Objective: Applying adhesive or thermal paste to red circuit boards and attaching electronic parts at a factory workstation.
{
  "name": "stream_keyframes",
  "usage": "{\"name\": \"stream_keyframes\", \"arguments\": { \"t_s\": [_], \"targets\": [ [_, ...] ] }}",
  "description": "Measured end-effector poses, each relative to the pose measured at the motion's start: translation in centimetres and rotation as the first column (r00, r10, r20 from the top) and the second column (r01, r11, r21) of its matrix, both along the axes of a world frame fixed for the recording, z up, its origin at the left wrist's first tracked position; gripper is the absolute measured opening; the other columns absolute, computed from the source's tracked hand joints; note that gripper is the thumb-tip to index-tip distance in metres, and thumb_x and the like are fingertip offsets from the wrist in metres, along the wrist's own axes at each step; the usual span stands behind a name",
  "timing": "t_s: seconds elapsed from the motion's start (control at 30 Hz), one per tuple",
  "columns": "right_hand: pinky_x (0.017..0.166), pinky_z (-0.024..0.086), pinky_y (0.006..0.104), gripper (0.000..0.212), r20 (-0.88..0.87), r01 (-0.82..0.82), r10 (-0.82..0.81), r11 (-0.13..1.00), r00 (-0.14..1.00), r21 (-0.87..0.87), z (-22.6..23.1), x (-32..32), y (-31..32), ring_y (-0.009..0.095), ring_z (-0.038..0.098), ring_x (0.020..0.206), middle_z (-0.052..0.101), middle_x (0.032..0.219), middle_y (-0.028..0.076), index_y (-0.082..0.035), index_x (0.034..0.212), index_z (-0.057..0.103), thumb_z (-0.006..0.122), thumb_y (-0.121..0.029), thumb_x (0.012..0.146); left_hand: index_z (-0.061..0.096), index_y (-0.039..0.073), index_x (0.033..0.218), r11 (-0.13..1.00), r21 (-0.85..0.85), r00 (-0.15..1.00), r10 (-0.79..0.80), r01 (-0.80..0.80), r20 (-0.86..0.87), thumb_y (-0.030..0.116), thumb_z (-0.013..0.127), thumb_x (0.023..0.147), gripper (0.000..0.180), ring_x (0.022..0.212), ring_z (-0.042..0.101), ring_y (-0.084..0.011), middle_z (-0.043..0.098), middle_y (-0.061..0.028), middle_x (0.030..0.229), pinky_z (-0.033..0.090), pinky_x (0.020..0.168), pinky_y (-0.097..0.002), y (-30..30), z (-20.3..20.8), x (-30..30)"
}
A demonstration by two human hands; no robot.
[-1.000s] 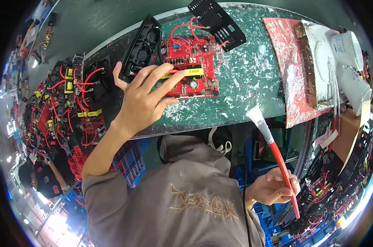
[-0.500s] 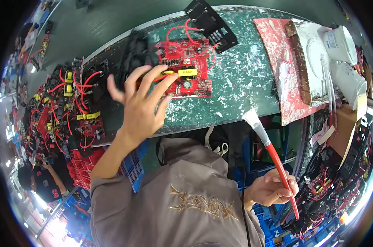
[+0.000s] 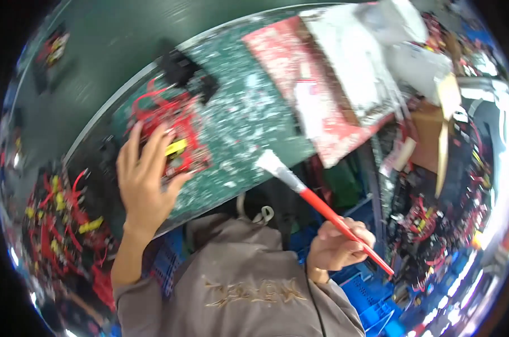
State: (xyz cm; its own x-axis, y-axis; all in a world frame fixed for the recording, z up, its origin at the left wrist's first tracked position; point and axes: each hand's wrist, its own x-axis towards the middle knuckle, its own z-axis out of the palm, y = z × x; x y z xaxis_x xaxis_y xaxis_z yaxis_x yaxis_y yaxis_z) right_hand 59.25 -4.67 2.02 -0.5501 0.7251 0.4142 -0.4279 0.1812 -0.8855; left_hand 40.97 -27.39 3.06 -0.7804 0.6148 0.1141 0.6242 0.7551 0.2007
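My left hand (image 3: pixel 148 182) reaches over the left part of a red circuit board (image 3: pixel 195 137), fingers stretched and apart. Its thumb is by the near edge of the board; whether the fingertips touch is blurred. A yellow block-shaped component (image 3: pixel 176 147) shows on the board beside the fingers. Red wires (image 3: pixel 148 101) loop at the far side, by a black panel (image 3: pixel 178 67). In my right hand (image 3: pixel 341 247) is a paintbrush (image 3: pixel 322 208), gripped by its red handle. Its white-coated bristles point up and left, over the near edge of the bench.
White-smeared green bench top (image 3: pixel 249 106). On its right lie a red board (image 3: pixel 277 48), a white-coated tray (image 3: pixel 344 50) and white tubs (image 3: pixel 417 67). A cardboard box (image 3: pixel 426 132) stands further right. Piled wired circuit boards (image 3: pixel 58 219) crowd the left side.
The whole view has swung, so the bench things sit further left and tilted. My left hand's fingers have drawn closer together over the board. The right hand still holds the paintbrush.
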Motion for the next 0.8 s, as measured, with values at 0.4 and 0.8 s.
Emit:
{"name": "stream_keyframes", "arguments": {
  "t_s": [0.4,0.8],
  "targets": [
    [0.057,0.052,0.0269,0.026,0.033,0.460,-0.529,0.764,0.848,0.452,1.3,-7.7,13.7,0.017,0.062,0.060,0.067,0.078,0.017,0.007,0.106,0.059,0.050,-0.016,0.100,0.050,-0.002,0.130,0.995,-0.058,0.990,-0.070,0.077,0.120,0.014,0.068,0.081,0.055,0.136,0.036,-0.0335,0.044,-0.0098,0.144,0.028,0.111,-0.0499,-0.9,1.1,0.0],
    [0.063,0.053,0.0256,0.019,0.144,0.351,-0.452,0.826,0.880,0.442,1.0,-11.0,15.8,0.015,0.064,0.065,0.067,0.077,0.012,0.008,0.103,0.059,0.055,-0.010,0.097,0.054,0.002,0.126,0.990,-0.126,0.992,-0.049,0.064,0.115,0.009,0.062,0.079,0.048,0.134,0.038,-0.0325,0.046,-0.0109,0.142,0.026,0.113,-0.0517,-3.6,1.5,-0.7]
  ]
}}
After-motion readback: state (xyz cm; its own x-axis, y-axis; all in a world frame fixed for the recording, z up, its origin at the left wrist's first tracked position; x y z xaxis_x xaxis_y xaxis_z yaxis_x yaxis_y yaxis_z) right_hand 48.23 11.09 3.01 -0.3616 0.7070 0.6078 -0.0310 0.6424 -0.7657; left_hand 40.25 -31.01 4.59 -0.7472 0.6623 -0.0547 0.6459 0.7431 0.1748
